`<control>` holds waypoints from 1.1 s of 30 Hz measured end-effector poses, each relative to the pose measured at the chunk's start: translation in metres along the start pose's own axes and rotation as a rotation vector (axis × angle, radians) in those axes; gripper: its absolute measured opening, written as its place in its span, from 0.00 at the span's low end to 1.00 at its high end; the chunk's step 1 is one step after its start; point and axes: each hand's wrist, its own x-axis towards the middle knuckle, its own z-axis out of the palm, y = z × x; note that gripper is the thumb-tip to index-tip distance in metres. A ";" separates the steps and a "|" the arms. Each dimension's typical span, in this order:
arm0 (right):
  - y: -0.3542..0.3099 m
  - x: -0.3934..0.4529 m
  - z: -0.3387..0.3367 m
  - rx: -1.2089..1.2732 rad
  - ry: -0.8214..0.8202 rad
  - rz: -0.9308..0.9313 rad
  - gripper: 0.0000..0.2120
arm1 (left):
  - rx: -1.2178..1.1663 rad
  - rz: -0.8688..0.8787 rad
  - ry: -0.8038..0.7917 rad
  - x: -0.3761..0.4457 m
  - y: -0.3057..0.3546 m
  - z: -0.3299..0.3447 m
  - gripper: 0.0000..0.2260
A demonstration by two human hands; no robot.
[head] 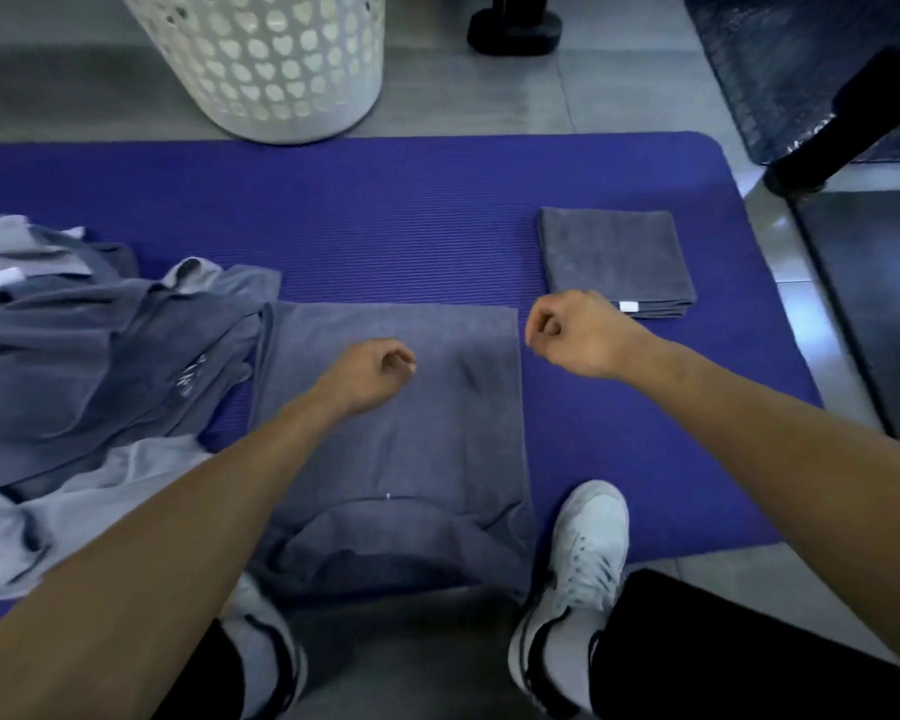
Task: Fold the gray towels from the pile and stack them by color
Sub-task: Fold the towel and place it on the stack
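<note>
A dark gray towel [437,439] lies flat on the blue mat [385,220] in front of me, its near edge rumpled. My left hand [370,374] hovers over the towel's upper middle with its fingers curled, holding nothing. Just off the towel's far right corner is my right hand [575,332], fingers curled in and nothing in it. A folded dark gray towel [614,257] with a white tag lies on the mat at the right. At the left is the pile [100,345] of unfolded dark and light gray towels.
A white perforated laundry basket [261,59] stands at the mat's far edge. My white shoes [578,563] are at the mat's near edge on either side of the towel. Dark furniture [853,122] and a black stand base [513,31] lie beyond the mat.
</note>
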 end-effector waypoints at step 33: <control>0.071 0.165 0.114 0.164 0.427 0.091 0.09 | 0.276 0.091 -0.034 0.134 -0.031 0.011 0.23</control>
